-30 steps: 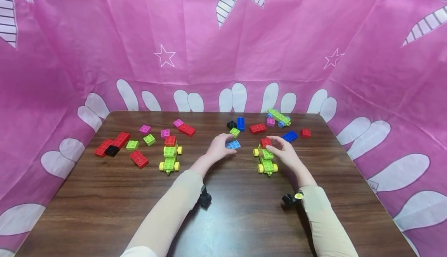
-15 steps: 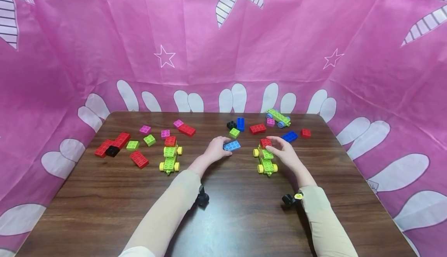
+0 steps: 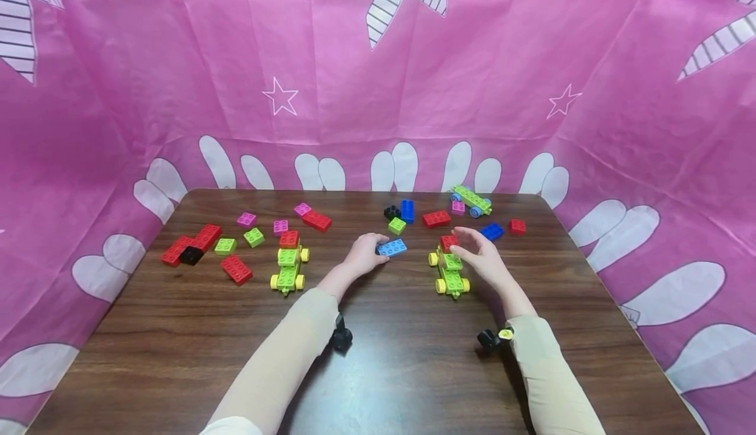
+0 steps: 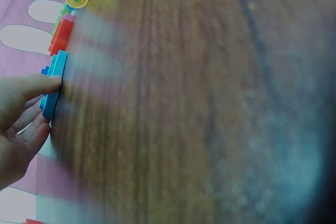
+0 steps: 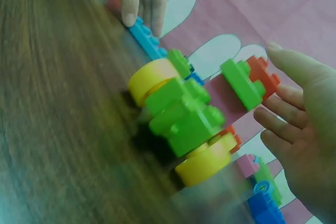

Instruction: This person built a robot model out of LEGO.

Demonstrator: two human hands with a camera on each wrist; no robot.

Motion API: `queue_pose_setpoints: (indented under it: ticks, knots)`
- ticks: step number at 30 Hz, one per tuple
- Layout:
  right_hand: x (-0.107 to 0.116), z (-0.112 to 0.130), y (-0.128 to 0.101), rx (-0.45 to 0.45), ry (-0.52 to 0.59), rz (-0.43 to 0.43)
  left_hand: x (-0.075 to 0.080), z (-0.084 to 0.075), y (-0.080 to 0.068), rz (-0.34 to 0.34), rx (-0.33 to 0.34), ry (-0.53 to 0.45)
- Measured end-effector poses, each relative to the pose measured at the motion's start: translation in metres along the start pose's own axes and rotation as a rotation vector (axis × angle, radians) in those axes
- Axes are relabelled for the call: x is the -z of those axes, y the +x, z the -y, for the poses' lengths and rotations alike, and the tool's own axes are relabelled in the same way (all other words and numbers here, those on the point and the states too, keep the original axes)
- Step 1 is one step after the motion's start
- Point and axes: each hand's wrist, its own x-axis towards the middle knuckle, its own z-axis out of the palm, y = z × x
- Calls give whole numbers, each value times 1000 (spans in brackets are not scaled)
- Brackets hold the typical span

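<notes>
Head view: pink printed cloth backdrop (image 3: 378, 107) behind a dark brown wood-grain table (image 3: 407, 369). Left hand (image 3: 361, 254): thumb and fingers brought together in a pinch. Right hand (image 3: 485, 256): thumb and fingers parted, curving about the far end of a lime-green plastic car with yellow wheels (image 3: 453, 281). Similar lime-green, yellow-wheeled car (image 3: 287, 280) well to the left. Light-blue oblong studded plastic brick (image 3: 392, 247) is in the left hand's pinch, between the two cars; cannot tell whether it touches the table. Small red plastic brick (image 3: 449, 242) sits atop the right-hand car, between right thumb and fingers; contact unclear. Lime-green square brick (image 3: 397, 226) lies just beyond the light-blue one.
</notes>
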Motion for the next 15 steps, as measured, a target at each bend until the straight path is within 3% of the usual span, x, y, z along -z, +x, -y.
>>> queue_pose_setpoints:
  ticks: [8, 15]
  knots:
    - [2, 29, -5, 60, 36, -62, 6, -1, -6, 8, 25, -45]
    - [-10, 52, -12, 111, 37, -50, 15, -2, -14, 39, 20, -75]
